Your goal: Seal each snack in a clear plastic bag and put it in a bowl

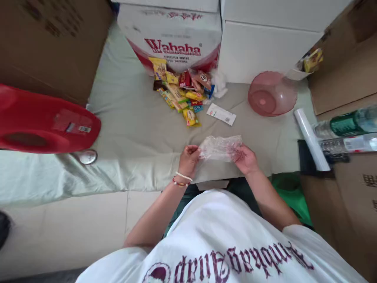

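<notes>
A crumpled clear plastic bag (219, 147) is stretched between my two hands, just above the near part of the cloth-covered surface (126, 129). My left hand (189, 159) pinches its left end, with beaded bracelets around the wrist. At the other end, my right hand (245, 158) grips the plastic, its fingers partly seen through the film. Beyond the bag lies a white packet (221, 114) with a barcode. A pile of wrapped snacks (179, 92) sits farther back, with a yellow snack packet (190, 117) at its near edge.
Behind the snacks stands a Wahaha carton (173, 35), beside white boxes (265, 49). A pink translucent bowl (272, 94) is at the back right. On the right are a white roll (311, 139) and plastic bottles (350, 122). A red jug (44, 122) lies at left.
</notes>
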A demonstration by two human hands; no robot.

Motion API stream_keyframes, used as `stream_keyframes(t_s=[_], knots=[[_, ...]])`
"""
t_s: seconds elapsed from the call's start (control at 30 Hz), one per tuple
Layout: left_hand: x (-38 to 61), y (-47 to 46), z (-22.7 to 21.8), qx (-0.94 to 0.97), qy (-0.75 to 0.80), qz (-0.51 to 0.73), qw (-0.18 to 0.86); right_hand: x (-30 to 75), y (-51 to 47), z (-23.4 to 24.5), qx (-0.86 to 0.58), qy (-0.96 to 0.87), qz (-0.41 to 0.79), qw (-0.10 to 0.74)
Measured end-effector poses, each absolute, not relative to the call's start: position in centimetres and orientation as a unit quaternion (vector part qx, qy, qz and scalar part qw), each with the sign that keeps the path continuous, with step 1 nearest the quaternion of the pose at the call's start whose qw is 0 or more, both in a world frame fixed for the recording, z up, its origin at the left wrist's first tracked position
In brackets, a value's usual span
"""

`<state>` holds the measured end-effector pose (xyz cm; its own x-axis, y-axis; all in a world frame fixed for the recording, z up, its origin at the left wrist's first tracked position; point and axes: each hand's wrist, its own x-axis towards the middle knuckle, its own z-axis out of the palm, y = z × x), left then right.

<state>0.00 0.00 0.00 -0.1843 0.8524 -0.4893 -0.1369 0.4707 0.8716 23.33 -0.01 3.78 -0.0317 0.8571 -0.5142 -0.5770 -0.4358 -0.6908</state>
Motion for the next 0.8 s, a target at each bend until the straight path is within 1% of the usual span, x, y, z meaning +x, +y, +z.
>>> stream_keyframes(t_s=[0.1,0.17,0.2,0.27,0.33,0.4,0.5,0.57,0.63,0.73,0.8], knots=[[-0.3,-1.2,1.5,0.492,0.578,0.44,0.48,23.5,0.6,4.1,-0.474,-0.158,0.696,0.516],[0.3,-1.7,2.4,0.606,0.521,0.422,0.428,23.1,0.9,4.6,-0.475,-0.172,0.702,0.502],[0.8,-1.8,2.7,0.649,0.497,0.41,0.405,22.8,1.0,5.0,-0.475,-0.181,0.708,0.491],[1.9,-1.6,3.0,0.673,0.492,0.405,0.376,22.2,1.0,5.8,-0.474,-0.206,0.717,0.468],[2.6,-1.0,3.0,0.624,0.521,0.431,0.391,21.9,1.0,6.7,-0.478,-0.235,0.716,0.452],[2.6,-0.2,2.9,0.524,0.537,0.475,0.459,22.4,1.0,7.6,-0.49,-0.262,0.7,0.449],[1.9,0.7,3.0,0.356,0.504,0.546,0.566,24.3,2.0,8.5,-0.512,-0.289,0.665,0.46],[1.6,1.2,3.1,0.275,0.492,0.572,0.595,25.6,3.2,8.6,-0.517,-0.304,0.65,0.467],[1.6,1.5,3.0,0.226,0.516,0.58,0.588,26.3,4.6,8.1,-0.524,-0.316,0.634,0.473],[2.1,2.1,2.2,0.184,0.57,0.59,0.541,25.4,5.8,6.7,-0.571,-0.308,0.59,0.48],[2.5,2.3,1.5,0.173,0.597,0.6,0.504,23.7,5.3,5.4,-0.603,-0.273,0.595,0.456]])
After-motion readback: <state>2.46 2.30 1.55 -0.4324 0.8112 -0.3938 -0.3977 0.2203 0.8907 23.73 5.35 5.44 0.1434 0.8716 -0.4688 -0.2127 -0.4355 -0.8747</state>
